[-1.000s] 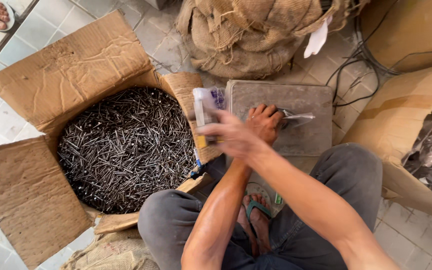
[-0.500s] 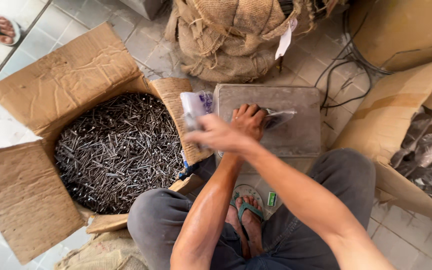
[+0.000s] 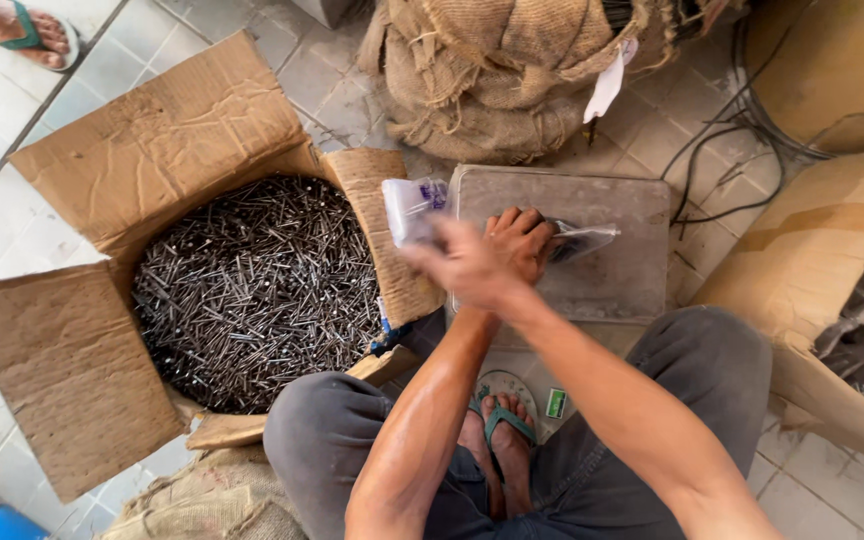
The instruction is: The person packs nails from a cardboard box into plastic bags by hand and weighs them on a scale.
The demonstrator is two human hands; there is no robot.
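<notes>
Two hands cross above a grey metal scale on a tiled floor. The left hand presses a clear plastic bag onto the scale, fingers curled over it. The right hand, blurred, reaches across toward a small plastic packet; its grip cannot be told. Beside them, a cardboard box brims with nails.

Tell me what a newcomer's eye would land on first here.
First, the open cardboard box at left, heaped with dark metal nails. Next, the crossed hands at centre: the left hand presses on a clear plastic bag lying on a grey metal scale platform, while the blurred right hand reaches across it toward the box. Burlap sacks bulge at the top.
</notes>
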